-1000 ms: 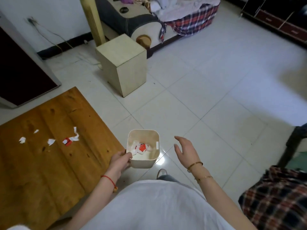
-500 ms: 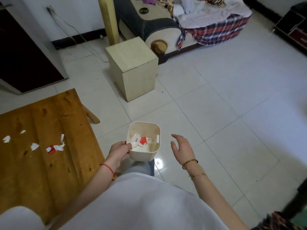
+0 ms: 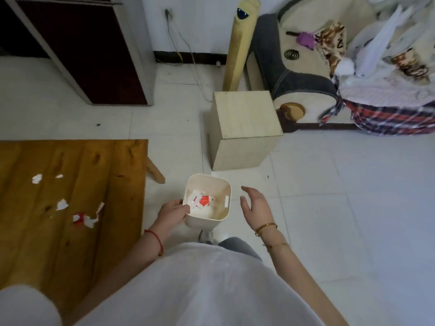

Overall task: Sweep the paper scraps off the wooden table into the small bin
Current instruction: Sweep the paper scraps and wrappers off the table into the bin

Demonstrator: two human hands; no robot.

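Note:
My left hand (image 3: 173,212) grips the near left rim of a small cream bin (image 3: 221,192), held over the floor just right of the wooden table (image 3: 113,184). White and red paper scraps (image 3: 200,201) lie inside the bin. On the table, several torn scraps remain: a white piece (image 3: 37,178), another white piece (image 3: 62,204) and a red-and-white cluster (image 3: 86,217). To the right of the bin my right hand (image 3: 255,205) hovers open with fingers spread, not touching it.
A pale wooden box (image 3: 244,132) stands on the tiled floor just beyond the bin. Behind it are a tall yellow tower fan (image 3: 240,45) and a sofa (image 3: 306,74) piled with cloth. A dark cabinet (image 3: 82,48) stands at the back left. A table leg (image 3: 155,171) juts out.
The view has swung left and up, so the table now shows squarely. The bin stays in my left hand and my right hand remains open beside it.

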